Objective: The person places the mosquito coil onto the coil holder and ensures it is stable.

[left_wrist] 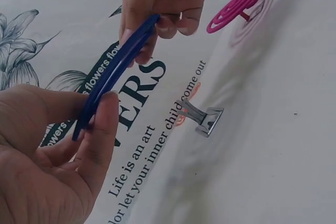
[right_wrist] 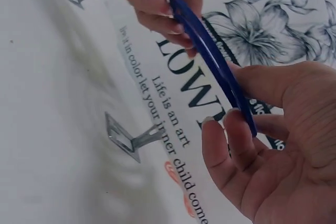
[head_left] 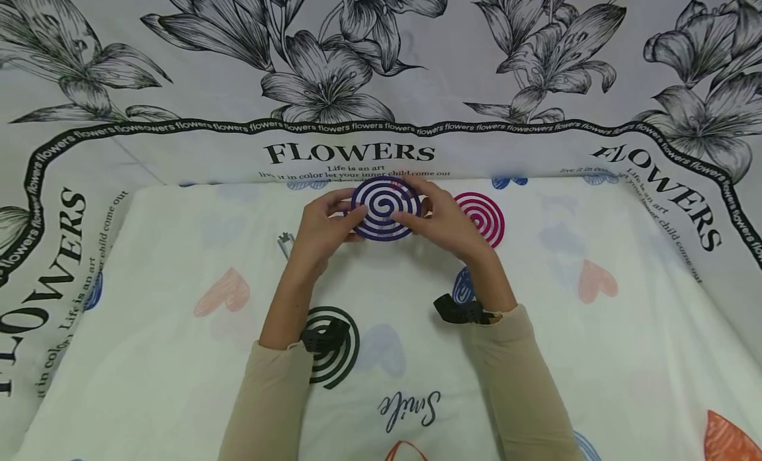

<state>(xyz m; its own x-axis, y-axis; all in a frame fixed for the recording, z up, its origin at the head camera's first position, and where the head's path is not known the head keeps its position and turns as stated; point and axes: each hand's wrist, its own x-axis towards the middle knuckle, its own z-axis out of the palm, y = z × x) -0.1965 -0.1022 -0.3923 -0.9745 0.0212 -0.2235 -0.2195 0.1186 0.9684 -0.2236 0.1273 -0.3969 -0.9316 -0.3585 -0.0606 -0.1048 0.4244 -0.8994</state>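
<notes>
Between left hand [head_left: 323, 228] and right hand [head_left: 443, 220]: glossy blue spiral [left_wrist: 114, 72], bowed, pinched.

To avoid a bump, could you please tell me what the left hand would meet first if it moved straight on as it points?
The left hand grips the blue spiral; beyond that, the right hand, on the spiral's opposite edge, is probably first, though depth is unclear.

Beyond left hand [head_left: 327, 219] and right hand [head_left: 439, 216], and at both sides, reads "FLOWERS" [head_left: 349, 153] on patterned cloth [head_left: 452, 71]; below, smaller, "Life is an art" [head_left: 356, 168] and "live it in color let your inner child come out" [head_left: 333, 174]. Farther, repeats "flowers" on black band [head_left: 405, 128]. Nearer than hands, shows upside-down "Smile" [head_left: 409, 410] on white cloth [head_left: 208, 362].
</notes>
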